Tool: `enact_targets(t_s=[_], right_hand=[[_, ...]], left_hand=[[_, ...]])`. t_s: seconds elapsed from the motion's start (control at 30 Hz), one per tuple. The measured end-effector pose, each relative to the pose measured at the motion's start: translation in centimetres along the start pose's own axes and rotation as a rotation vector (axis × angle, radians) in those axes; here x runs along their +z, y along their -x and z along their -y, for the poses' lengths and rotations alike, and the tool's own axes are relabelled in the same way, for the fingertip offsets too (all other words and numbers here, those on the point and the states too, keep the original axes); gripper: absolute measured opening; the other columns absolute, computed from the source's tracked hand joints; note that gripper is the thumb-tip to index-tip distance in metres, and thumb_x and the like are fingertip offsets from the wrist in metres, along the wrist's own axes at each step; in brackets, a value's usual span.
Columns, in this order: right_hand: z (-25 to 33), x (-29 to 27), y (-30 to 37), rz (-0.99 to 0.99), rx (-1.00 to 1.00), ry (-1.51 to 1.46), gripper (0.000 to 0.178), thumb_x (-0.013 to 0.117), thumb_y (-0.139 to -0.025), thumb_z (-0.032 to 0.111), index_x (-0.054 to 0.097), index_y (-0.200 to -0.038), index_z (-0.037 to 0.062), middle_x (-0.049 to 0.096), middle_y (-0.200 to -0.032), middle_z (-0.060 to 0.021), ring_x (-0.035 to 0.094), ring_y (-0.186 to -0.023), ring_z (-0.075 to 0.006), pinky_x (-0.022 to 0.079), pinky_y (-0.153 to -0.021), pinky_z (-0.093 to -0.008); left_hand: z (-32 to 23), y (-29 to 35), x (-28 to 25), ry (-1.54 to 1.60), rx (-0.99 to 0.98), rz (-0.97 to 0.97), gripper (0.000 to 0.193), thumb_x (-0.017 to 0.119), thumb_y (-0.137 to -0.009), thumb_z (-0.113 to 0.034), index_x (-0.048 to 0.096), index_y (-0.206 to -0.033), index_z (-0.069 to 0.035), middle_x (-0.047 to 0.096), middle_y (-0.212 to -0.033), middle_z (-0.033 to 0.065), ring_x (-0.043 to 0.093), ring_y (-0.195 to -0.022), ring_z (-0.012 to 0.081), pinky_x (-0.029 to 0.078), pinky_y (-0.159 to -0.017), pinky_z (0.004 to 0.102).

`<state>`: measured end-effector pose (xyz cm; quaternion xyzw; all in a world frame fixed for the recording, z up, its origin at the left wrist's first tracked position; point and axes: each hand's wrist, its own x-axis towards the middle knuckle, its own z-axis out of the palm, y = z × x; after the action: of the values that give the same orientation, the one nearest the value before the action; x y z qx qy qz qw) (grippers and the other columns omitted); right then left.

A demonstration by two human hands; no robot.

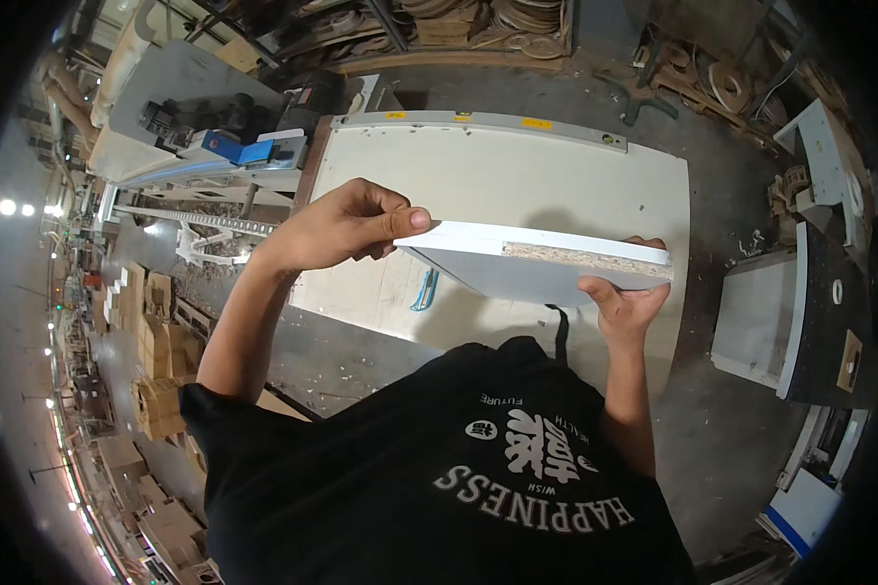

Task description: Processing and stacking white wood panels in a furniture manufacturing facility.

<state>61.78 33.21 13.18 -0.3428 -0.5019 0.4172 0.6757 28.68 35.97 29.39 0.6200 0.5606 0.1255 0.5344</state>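
A white-faced chipboard panel (pixel 546 278) is held up on edge above a pale work table (pixel 615 175). Its upward edge is white along the left part, while raw brown chipboard shows along the right part. My left hand (pixel 346 229) pinches the panel's left end, thumb on top of the white edge and fingers curled beneath. At the other end my right hand (pixel 634 302) grips the panel, with its thumb on the near face and fingers around the far side. A blue utility knife (pixel 424 291) lies on the table below the left end.
A long spirit level (pixel 478 121) lies along the table's far edge. A machine with blue parts (pixel 234 146) stands at the far left. Cabinet-like panels (pixel 761 312) stand to the right. Stacked boxes (pixel 161 331) sit at left, and shelves of wooden rings (pixel 527 24) line the back.
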Motion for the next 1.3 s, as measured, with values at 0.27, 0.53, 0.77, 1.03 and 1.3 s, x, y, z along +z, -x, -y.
enact_targets(t_s=[0.27,0.53,0.77,1.03,1.3], right_hand=[[0.5,0.1,0.8,0.007,-0.018,0.033,0.058,0.102,-0.068,0.025,0.06,-0.1,0.0011,0.069,-0.091,-0.0064,0.068,-0.085,-0.0119,0.057,-0.077,-0.027],[0.5,-0.2,0.8,0.065,-0.051,0.071,0.056,0.101,-0.07,0.026,0.062,-0.102,0.0001,0.072,-0.092,-0.0072,0.071,-0.084,-0.0119,0.058,-0.077,-0.0258],[0.4,-0.2,0.7,0.096,-0.211,0.101,0.053,0.1,-0.07,0.027,0.062,-0.099,0.0019,0.074,-0.084,-0.0077,0.07,-0.077,-0.0122,0.056,-0.069,-0.0256],[0.6,-0.1,1.5,0.123,-0.141,-0.002,0.052,0.1,-0.07,0.025,0.062,-0.097,0.0035,0.075,-0.082,-0.0083,0.069,-0.074,-0.0119,0.054,-0.065,-0.0257],[1.0,-0.3,0.2,0.165,-0.177,0.138,0.049,0.098,-0.074,0.027,0.062,-0.097,0.0047,0.072,-0.086,-0.008,0.072,-0.076,-0.0145,0.058,-0.068,-0.0287]], left_hand=[[1.6,0.9,1.3,0.186,0.039,-0.073,0.05,0.074,-0.099,-0.037,0.055,-0.059,-0.013,0.042,-0.056,-0.0086,0.035,-0.053,0.0029,0.026,-0.049,0.0251],[1.7,2.1,2.1,0.176,0.104,-0.183,0.05,0.069,-0.103,-0.036,0.051,-0.063,-0.013,0.04,-0.058,-0.0084,0.034,-0.052,0.0034,0.026,-0.048,0.0244],[-0.2,3.4,1.7,0.223,-0.062,-0.006,0.045,0.064,-0.106,-0.039,0.061,-0.073,-0.008,0.045,-0.059,-0.0054,0.043,-0.053,0.0046,0.033,-0.047,0.0234],[-1.9,4.3,1.9,-0.039,0.002,-0.037,0.049,0.065,-0.106,-0.029,0.05,-0.064,-0.009,0.037,-0.056,-0.0076,0.03,-0.052,0.005,0.024,-0.05,0.0282],[-7.5,13.9,-3.9,0.172,0.689,-0.615,0.022,0.066,-0.101,-0.02,0.067,-0.098,0.001,0.059,-0.075,0.0035,0.054,-0.066,0.0105,0.042,-0.055,0.029]])
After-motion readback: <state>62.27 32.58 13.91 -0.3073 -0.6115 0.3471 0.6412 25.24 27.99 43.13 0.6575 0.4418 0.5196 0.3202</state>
